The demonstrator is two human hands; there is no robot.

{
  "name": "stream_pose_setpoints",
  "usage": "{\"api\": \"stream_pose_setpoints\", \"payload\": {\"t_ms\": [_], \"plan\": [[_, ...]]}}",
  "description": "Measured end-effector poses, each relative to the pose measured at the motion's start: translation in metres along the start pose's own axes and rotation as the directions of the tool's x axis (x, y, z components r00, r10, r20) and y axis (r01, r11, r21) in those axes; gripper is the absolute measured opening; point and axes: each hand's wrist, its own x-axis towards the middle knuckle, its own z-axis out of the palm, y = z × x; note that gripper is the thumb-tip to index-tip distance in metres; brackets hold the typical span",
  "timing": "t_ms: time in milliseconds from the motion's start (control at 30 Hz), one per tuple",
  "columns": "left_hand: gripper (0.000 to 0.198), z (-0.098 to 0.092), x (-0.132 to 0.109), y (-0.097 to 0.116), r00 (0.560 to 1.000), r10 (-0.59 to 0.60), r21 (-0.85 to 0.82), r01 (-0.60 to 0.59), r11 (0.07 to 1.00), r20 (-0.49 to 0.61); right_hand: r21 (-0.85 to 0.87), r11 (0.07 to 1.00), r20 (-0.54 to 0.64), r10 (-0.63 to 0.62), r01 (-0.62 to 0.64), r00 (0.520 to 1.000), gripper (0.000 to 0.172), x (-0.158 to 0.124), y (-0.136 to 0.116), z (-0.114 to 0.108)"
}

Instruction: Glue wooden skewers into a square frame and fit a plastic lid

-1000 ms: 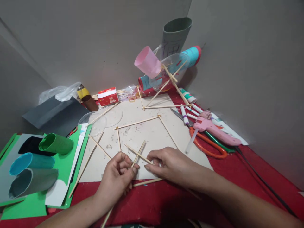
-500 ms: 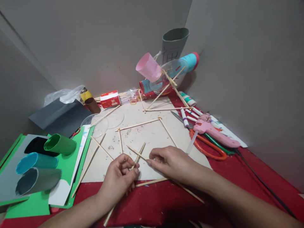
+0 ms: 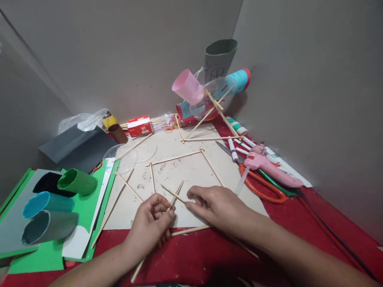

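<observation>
Wooden sticks (image 3: 176, 194) are crossing over the pale board (image 3: 179, 171) much as before, the left hand (image 3: 149, 219) and right hand (image 3: 215, 205) each pinching one, red cover (image 3: 290, 213) showing around, grey walls (image 3: 314, 79) rising behind

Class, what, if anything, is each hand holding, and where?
The left hand pinches a wooden stick below its far end. The right hand has fingers against a crossing stick behind the far end; whether they grip is unclear.

Plain gray walls (image 3: 128, 52) meet in a corner behind a red-covered table (image 3: 317, 231). Dim light casts a soft shadow (image 3: 239, 102) near the corner.
</observation>
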Motion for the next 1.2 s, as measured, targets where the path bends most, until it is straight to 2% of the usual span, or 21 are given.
{"api": "stream_pose_setpoints", "payload": {"t_ms": [400,767,1000,1200], "plan": [[0.025,-0.001,-0.004,0.007,0.999,0.014,-0.02,-0.013,1.0,0.044,-0.068,0.998,0.022,-0.015,0.017,1.0,0.014,0.0,0.0,0.004],[0.04,-0.003,-0.017,0.013,1.0,-0.018,0.046,0.017,0.999,0.016,-0.064,0.998,0.045,-0.008,0.01,0.999,0.016,0.001,0.0,0.004],[0.039,-0.006,-0.016,0.004,1.0,0.011,0.179,-0.015,0.984,0.022,-0.039,0.999,0.041,-0.02,0.022,0.999,0.013,0.0,0.002,0.005],[0.038,-0.007,-0.015,-0.004,0.999,-0.013,0.117,0.009,0.993,0.033,0.008,1.0,0.054,-0.027,0.026,0.998,0.017,-0.002,0.001,0.006]]}}
